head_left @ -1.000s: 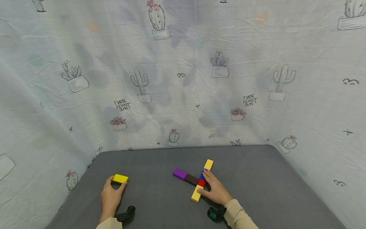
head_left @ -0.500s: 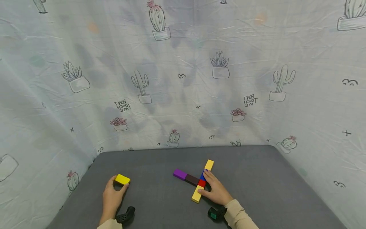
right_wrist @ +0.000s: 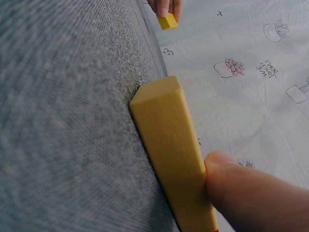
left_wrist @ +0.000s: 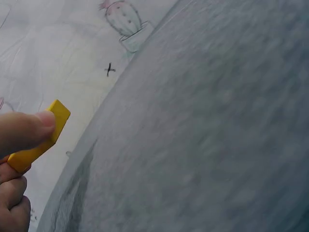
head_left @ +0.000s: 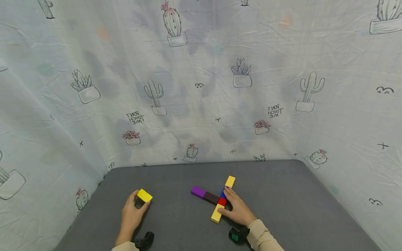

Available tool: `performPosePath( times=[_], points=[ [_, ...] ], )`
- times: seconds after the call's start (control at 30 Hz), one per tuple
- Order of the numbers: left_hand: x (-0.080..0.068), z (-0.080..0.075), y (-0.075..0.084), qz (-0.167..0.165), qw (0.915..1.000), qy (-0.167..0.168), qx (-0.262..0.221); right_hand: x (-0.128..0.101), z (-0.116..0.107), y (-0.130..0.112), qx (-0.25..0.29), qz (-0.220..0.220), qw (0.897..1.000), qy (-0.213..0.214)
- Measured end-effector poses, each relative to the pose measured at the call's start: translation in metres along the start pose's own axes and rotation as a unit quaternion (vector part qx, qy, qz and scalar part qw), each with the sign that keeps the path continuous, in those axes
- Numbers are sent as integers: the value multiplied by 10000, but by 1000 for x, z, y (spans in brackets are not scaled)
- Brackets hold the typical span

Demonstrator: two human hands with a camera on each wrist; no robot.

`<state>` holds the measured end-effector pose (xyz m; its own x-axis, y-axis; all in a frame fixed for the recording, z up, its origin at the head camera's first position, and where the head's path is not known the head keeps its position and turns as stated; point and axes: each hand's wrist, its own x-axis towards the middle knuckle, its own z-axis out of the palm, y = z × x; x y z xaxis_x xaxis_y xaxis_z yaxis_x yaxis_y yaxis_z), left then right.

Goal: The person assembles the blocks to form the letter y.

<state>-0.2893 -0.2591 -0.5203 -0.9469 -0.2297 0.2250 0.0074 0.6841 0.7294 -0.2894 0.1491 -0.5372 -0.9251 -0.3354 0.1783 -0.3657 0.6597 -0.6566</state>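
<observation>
Item 1. My left hand (head_left: 133, 216): fingers pinched round a small yellow block (head_left: 144, 195), thumb on its upper face in the left wrist view (left_wrist: 36, 137), carried just above the tabletop (head_left: 282, 209), well to the left of the rest.

Item 2. My right hand (head_left: 237, 209): fingers laid fairly straight along the cross of blocks (head_left: 216, 199), thumb tip pressed to the side of the near yellow bar (head_left: 216, 213), gripping nothing, only steadying.

Item 3. The cross: yellow bar nearest me, then red (head_left: 222, 201), blue (head_left: 223, 193) and a far yellow block (head_left: 230, 181) in one line; a brown block (head_left: 210, 197) and a purple one (head_left: 198, 191) ran off to the left from the red.

Item 4. Step, as I judged it: bringing the loose block over to the cross. The next move called for a carry rightward, the block squared to the pattern's free end, with my right hand holding the row from sliding.

Item 5. Cactus-print sheet (head_left: 201, 87) behind.
</observation>
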Motion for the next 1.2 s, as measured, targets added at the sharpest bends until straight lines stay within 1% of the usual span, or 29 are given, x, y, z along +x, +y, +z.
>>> performPosePath(
  times=[0.13, 0.27, 0.37, 0.57, 0.77, 0.83, 0.93, 1.07, 1.2],
  points=[
    [-1, 4, 9, 179, 9996, -224, 30, 1, 0, 1, -50, -11, 10000, -24],
    [-5, 11, 18, 357, 9988, -341, 37, 0, 1, 2, -49, -29, 10000, -73],
    [-9, 20, 25, 567, 9973, -471, -41, -1, 2, 2, 14, -38, 10000, -59],
    [-19, 40, 39, 891, 9921, -848, -266, 0, 1, 1, -3, -52, 10000, -24],
    [-30, 53, 49, 1142, 9849, -1190, -524, 0, 2, 2, -23, -85, 10000, 9],
    [-34, 56, 53, 1256, 9814, -1326, -597, 0, 2, 2, -22, -86, 10000, 21],
    [-40, 60, 58, 1468, 9737, -1610, -660, 0, 2, 1, -11, -88, 10000, 45],
    [-47, 65, 66, 1717, 9579, -2159, -794, -1, 2, 0, -23, -84, 9999, 60],
    [-54, 68, 72, 1890, 9426, -2636, -798, -1, 2, -1, -81, -54, 9999, 42]
  ],
)
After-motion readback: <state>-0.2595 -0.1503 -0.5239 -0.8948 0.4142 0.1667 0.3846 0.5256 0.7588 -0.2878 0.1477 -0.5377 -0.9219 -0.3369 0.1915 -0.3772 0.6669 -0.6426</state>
